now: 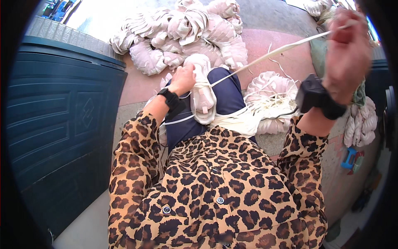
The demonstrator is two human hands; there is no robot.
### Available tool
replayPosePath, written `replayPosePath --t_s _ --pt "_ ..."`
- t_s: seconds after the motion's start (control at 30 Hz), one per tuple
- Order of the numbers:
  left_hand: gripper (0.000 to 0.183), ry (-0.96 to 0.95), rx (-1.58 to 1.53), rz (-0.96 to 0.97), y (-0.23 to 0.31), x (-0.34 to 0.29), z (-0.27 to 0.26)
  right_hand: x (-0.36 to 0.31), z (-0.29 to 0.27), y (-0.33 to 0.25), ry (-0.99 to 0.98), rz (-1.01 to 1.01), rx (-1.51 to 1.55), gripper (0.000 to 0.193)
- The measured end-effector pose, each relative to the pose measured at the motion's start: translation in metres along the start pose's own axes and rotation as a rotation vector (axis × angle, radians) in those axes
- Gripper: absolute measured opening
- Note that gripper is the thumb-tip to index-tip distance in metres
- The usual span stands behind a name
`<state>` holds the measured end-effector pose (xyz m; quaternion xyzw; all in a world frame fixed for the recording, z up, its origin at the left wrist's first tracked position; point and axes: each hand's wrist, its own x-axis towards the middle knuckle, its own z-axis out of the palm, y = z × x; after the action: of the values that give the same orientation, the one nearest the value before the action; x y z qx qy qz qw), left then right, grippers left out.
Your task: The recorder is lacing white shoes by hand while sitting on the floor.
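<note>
A pale pink and white sneaker [204,99] lies lengthwise on my lap, over dark blue trousers. My left hand [183,79] is closed on its left edge, near the middle. From the shoe's lacing area a cream shoelace [271,54] runs taut up to the right. My right hand [347,54], raised high at the right and partly blurred, is closed around the lace's far end. Across my right thigh and beside it lies a bundle of loose cream laces [265,111]. Another lace strand crosses my left leg below the left hand.
Several bundles of pale pink shoe parts [182,33] are heaped on the floor ahead, with another bundle [271,88] right of my knee. A dark blue panelled door [62,112] stands close on the left. Far right are more bundles [360,122] and a blue object [348,158].
</note>
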<state>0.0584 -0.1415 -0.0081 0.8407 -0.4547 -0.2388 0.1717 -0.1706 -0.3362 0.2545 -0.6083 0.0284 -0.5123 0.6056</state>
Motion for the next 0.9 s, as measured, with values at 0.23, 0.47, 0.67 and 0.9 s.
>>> replayPosePath --t_s 0.23,0.47,0.67,0.9 --pt "0.042 -0.110 0.067 0.159 -0.018 -0.035 -0.008 -0.142 0.043 0.163 -0.300 1.059 -0.135 0.021" --pt "0.038 -0.089 -0.767 -0.106 -0.007 -0.044 -0.029 -0.221 0.073 0.218 -0.553 0.747 -0.620 0.021" --pt "0.038 -0.003 -0.814 -0.147 -0.003 -0.040 -0.031 -0.221 0.094 0.235 -0.750 0.489 -0.998 0.015" --pt "0.042 -0.003 -0.972 -0.269 -0.012 -0.044 -0.021 -0.198 0.095 0.222 -0.990 0.878 -0.970 0.023"
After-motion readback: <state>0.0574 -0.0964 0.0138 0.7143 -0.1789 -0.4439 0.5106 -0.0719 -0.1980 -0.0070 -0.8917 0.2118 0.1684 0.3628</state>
